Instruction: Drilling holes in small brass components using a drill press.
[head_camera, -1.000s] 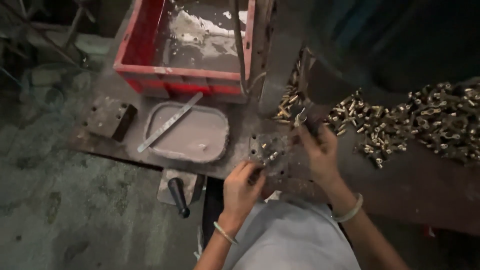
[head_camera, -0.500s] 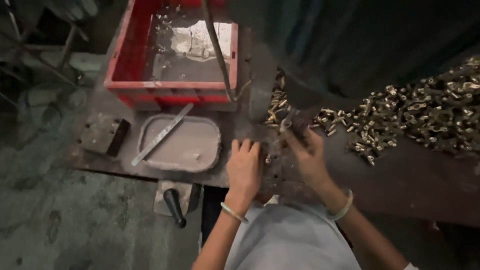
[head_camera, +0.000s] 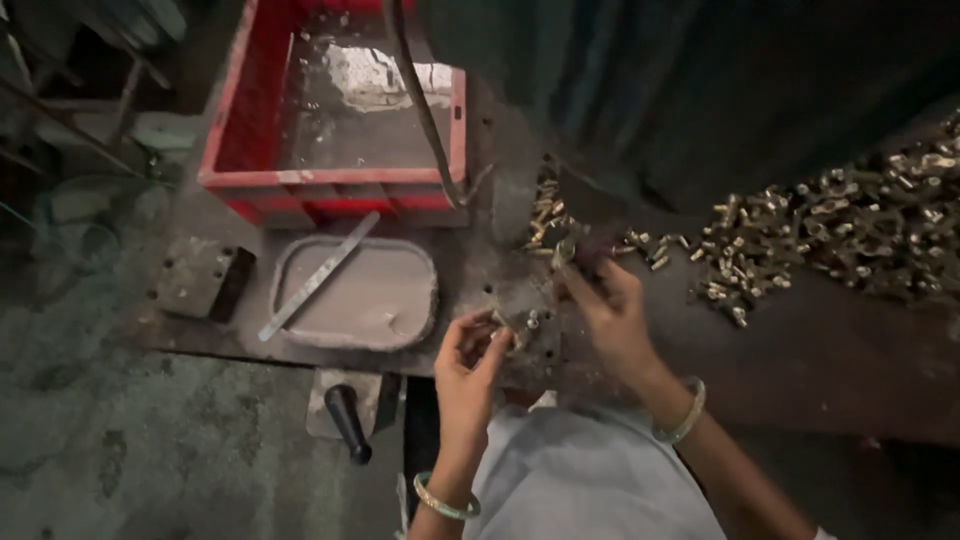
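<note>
My left hand (head_camera: 468, 368) is near the front edge of the dark metal workbench (head_camera: 820, 370), its fingertips pinched on a small brass part (head_camera: 516, 322). My right hand (head_camera: 612, 312) reaches further in, fingers closed around another small brass piece (head_camera: 563, 252) beside the dark machine body (head_camera: 700, 100). A heap of small brass parts (head_camera: 840, 235) spreads across the bench to the right, and a smaller cluster (head_camera: 545, 215) lies at the machine's foot. Both wrists wear bangles.
A red plastic crate (head_camera: 330, 185) with wet residue stands at the back left. In front of it lies a shallow grey tray (head_camera: 355, 295) with a flat metal strip (head_camera: 318, 277) across it. A metal block (head_camera: 205, 280) sits at the left, a black handle (head_camera: 348, 420) below.
The view has shifted slightly. My left hand has turned palm-up and pinched a small part; my right hand has stayed by the machine's foot.
</note>
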